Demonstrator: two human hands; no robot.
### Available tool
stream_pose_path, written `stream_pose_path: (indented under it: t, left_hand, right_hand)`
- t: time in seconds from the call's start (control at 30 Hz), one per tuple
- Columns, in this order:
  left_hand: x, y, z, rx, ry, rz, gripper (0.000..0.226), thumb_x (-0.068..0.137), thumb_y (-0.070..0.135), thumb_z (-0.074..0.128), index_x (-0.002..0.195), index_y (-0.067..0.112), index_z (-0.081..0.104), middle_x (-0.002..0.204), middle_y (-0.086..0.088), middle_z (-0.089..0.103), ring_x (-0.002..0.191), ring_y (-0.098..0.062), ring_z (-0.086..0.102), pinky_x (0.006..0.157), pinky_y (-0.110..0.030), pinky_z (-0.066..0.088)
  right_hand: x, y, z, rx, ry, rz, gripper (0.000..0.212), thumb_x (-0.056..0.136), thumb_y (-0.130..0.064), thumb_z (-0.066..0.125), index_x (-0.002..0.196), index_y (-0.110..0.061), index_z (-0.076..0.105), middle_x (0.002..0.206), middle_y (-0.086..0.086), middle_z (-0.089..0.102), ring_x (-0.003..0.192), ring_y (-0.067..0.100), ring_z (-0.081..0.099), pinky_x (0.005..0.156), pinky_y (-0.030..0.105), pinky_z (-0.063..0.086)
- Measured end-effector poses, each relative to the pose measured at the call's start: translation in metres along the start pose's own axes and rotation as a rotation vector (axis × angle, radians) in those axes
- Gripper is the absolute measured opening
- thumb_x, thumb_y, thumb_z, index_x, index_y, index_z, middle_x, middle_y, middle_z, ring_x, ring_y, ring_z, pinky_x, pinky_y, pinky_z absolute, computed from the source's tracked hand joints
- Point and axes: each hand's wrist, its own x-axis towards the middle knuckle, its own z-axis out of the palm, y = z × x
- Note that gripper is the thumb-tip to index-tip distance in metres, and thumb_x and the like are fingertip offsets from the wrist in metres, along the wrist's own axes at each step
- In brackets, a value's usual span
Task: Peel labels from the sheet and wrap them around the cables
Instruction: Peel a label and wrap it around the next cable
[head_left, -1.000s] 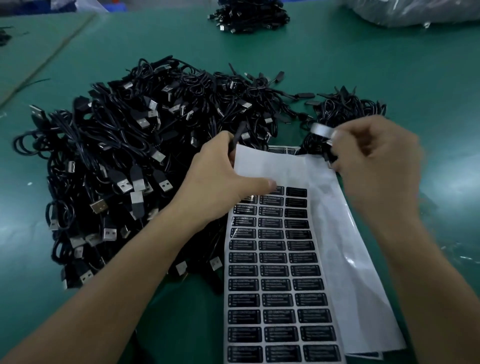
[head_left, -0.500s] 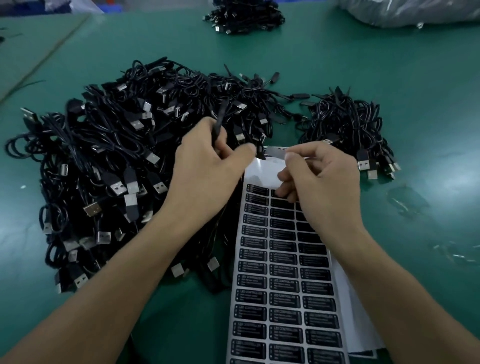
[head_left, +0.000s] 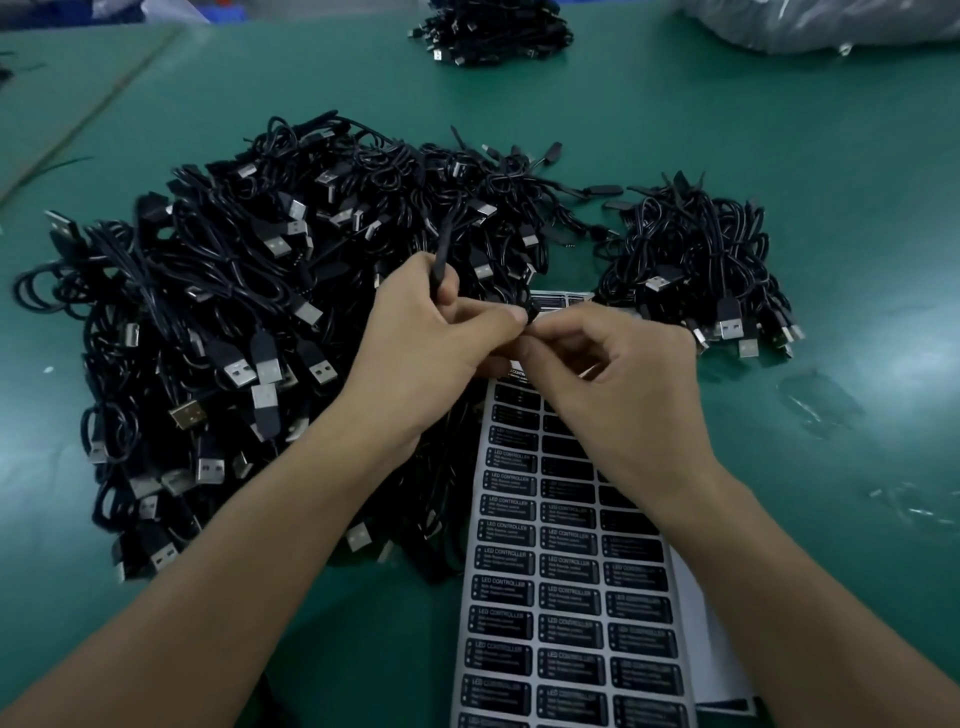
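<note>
A sheet of black "LED CONTROLLER" labels (head_left: 566, 587) lies on the green table in front of me. My left hand (head_left: 426, 348) grips a black cable (head_left: 442, 249) that rises from its fingers over the big pile. My right hand (head_left: 613, 374) meets the left at the fingertips and pinches a small black label (head_left: 531, 314) against the cable. Whether the label is fully wrapped round the cable is hidden by the fingers.
A large heap of black USB cables (head_left: 249, 322) covers the table to the left. A smaller bunch of cables (head_left: 696, 270) lies to the right. Another bundle of cables (head_left: 493, 31) and a plastic bag (head_left: 831, 21) sit at the far edge.
My right hand peeled a label off at the sheet's top, then carried it to the cable in my left hand. The lifted backing paper has dropped flat. Both hands now meet above the sheet.
</note>
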Motion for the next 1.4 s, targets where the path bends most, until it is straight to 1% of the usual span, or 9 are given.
stream_pose_path:
  t: [0.17, 0.3, 0.5, 0.73, 0.87, 0.97, 1.17, 1.3, 1.4]
  left_hand:
    - [-0.001, 0.003, 0.0, -0.082, 0.009, -0.014, 0.042, 0.087, -0.003, 0.07, 0.082, 0.018, 0.033, 0.072, 0.0, 0.075, 0.066, -0.011, 0.072, 0.061, -0.025, 0.058]
    - [-0.003, 0.006, -0.001, -0.089, -0.057, -0.009, 0.042, 0.091, -0.001, 0.068, 0.082, 0.019, 0.032, 0.08, 0.001, 0.077, 0.069, -0.013, 0.075, 0.056, -0.022, 0.056]
    - [-0.003, 0.006, -0.001, -0.072, -0.104, -0.05, 0.043, 0.089, -0.003, 0.069, 0.081, 0.018, 0.032, 0.087, -0.01, 0.077, 0.069, -0.02, 0.075, 0.054, -0.023, 0.056]
    - [-0.002, 0.002, 0.001, -0.061, -0.101, -0.041, 0.044, 0.088, -0.008, 0.068, 0.082, 0.016, 0.032, 0.092, -0.014, 0.077, 0.079, -0.024, 0.077, 0.059, -0.025, 0.058]
    - [-0.004, 0.003, 0.001, -0.015, -0.139, -0.001, 0.047, 0.087, -0.014, 0.064, 0.082, 0.017, 0.029, 0.091, -0.009, 0.078, 0.076, -0.021, 0.076, 0.06, -0.025, 0.059]
    - [-0.003, 0.004, 0.0, -0.01, -0.141, 0.016, 0.048, 0.087, -0.015, 0.063, 0.081, 0.017, 0.028, 0.091, -0.011, 0.078, 0.074, -0.022, 0.076, 0.059, -0.024, 0.058]
    - [-0.002, 0.003, -0.001, -0.029, -0.136, 0.01, 0.049, 0.084, -0.016, 0.066, 0.081, 0.017, 0.03, 0.089, -0.013, 0.077, 0.072, -0.024, 0.076, 0.057, -0.023, 0.057]
    - [-0.003, -0.001, 0.001, -0.002, -0.109, 0.012, 0.045, 0.086, -0.01, 0.069, 0.08, 0.015, 0.033, 0.092, -0.009, 0.077, 0.074, -0.023, 0.076, 0.055, -0.023, 0.056]
    - [-0.003, -0.002, 0.004, 0.063, -0.052, -0.021, 0.03, 0.093, 0.011, 0.069, 0.081, 0.018, 0.043, 0.107, -0.004, 0.071, 0.077, -0.019, 0.077, 0.05, -0.022, 0.053]
  right_hand:
    - [0.003, 0.003, -0.003, 0.104, 0.016, 0.162, 0.019, 0.083, -0.039, 0.081, 0.094, -0.031, 0.068, 0.075, -0.009, 0.07, 0.067, 0.011, 0.066, 0.058, 0.021, 0.052]
    - [0.008, 0.007, -0.006, 0.209, -0.005, 0.245, 0.009, 0.085, -0.03, 0.076, 0.094, -0.026, 0.077, 0.078, -0.004, 0.072, 0.065, 0.017, 0.061, 0.061, 0.028, 0.053]
    - [0.011, 0.007, -0.009, 0.302, 0.046, 0.22, 0.011, 0.086, -0.016, 0.079, 0.084, -0.027, 0.078, 0.069, -0.006, 0.066, 0.064, 0.007, 0.054, 0.062, 0.019, 0.046]
    - [0.011, 0.011, -0.006, 0.266, 0.061, 0.298, 0.009, 0.091, -0.019, 0.072, 0.086, -0.027, 0.073, 0.07, -0.018, 0.064, 0.064, -0.001, 0.055, 0.062, 0.018, 0.046]
    - [0.011, 0.013, -0.008, 0.283, 0.049, 0.338, 0.01, 0.086, -0.027, 0.077, 0.094, -0.031, 0.073, 0.079, -0.014, 0.068, 0.067, 0.001, 0.059, 0.064, 0.019, 0.048]
    - [0.011, 0.012, -0.008, 0.26, 0.015, 0.308, 0.007, 0.084, -0.024, 0.079, 0.081, -0.029, 0.075, 0.072, -0.012, 0.07, 0.065, -0.001, 0.058, 0.062, 0.014, 0.047]
    - [0.012, 0.009, -0.011, 0.243, -0.005, 0.296, 0.011, 0.083, -0.024, 0.08, 0.073, -0.028, 0.077, 0.069, -0.001, 0.071, 0.062, 0.004, 0.055, 0.058, 0.02, 0.046]
    - [0.012, 0.008, -0.009, 0.206, -0.034, 0.304, 0.016, 0.089, -0.02, 0.074, 0.073, -0.024, 0.073, 0.058, -0.014, 0.06, 0.054, -0.002, 0.047, 0.053, 0.013, 0.039]
    - [0.012, 0.008, -0.008, 0.194, -0.035, 0.317, 0.019, 0.092, -0.019, 0.068, 0.073, -0.02, 0.068, 0.055, -0.018, 0.053, 0.05, -0.001, 0.043, 0.049, 0.011, 0.036]
